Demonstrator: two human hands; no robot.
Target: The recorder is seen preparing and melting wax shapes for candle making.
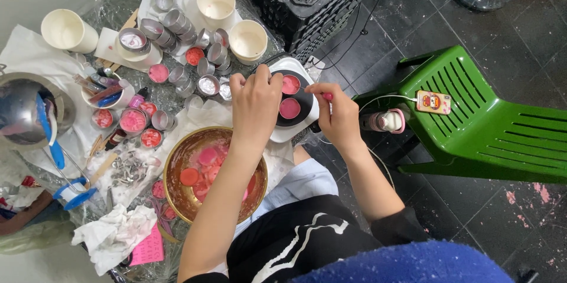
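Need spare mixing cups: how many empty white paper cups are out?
3: one white cup far left, one at the top, one beside the tins. Others may be hidden.

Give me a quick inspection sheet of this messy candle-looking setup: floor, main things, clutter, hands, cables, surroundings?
Surface: dark tiled floor, pink flecks at right.
Job's things: white hot plate bearing two pink-filled tins; brass bowl of pink discs.
Clutter: empty metal tins, paper cups, crumpled cloth.
Hands: left hand over the hot plate; right hand pinching a small pink item.
Cables: white cable to the phone.
Surroundings: green plastic chair, black crate.
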